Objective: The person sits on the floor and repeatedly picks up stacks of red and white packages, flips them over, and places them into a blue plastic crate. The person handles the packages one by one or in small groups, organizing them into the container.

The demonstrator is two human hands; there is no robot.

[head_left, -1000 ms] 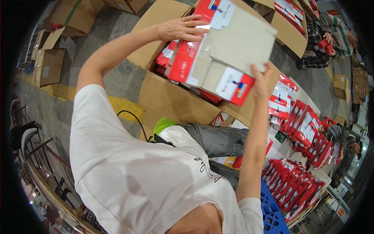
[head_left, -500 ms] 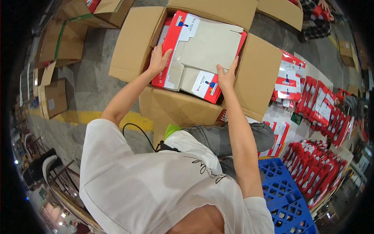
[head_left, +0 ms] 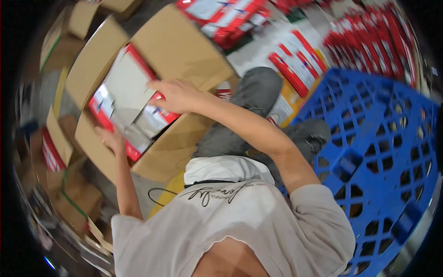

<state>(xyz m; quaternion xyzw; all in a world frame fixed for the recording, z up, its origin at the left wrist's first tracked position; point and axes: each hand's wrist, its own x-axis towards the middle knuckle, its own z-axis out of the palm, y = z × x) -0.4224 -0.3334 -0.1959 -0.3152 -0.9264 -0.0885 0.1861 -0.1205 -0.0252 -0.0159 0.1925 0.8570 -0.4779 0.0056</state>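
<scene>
A flat-folded carton in grey, red and white (head_left: pixel 129 85) lies on top inside an open cardboard box (head_left: pixel 180 44), ahead and to the left. My left hand (head_left: pixel 111 139) rests along the carton's near-left red edge, slightly blurred, its fingers spread. Across the right edge of the carton reaches my right hand (head_left: pixel 177 95), its thumb and fingers stretched apart over the grey board. Neither hand is closed round anything. Whatever lies deeper in the box is hidden under this carton.
A blue plastic pallet (head_left: pixel 348 164) stands close on my right. Behind it are a row of red packs (head_left: pixel 374 46) and flat red-and-white cartons (head_left: pixel 300 62). More open cardboard boxes (head_left: pixel 78 196) stand on the left. Wide flaps stick out around the middle box.
My view has swung right, so the box now appears further left and turned. My right hand has come from the carton's side to over its right edge; the left stays at its edge.
</scene>
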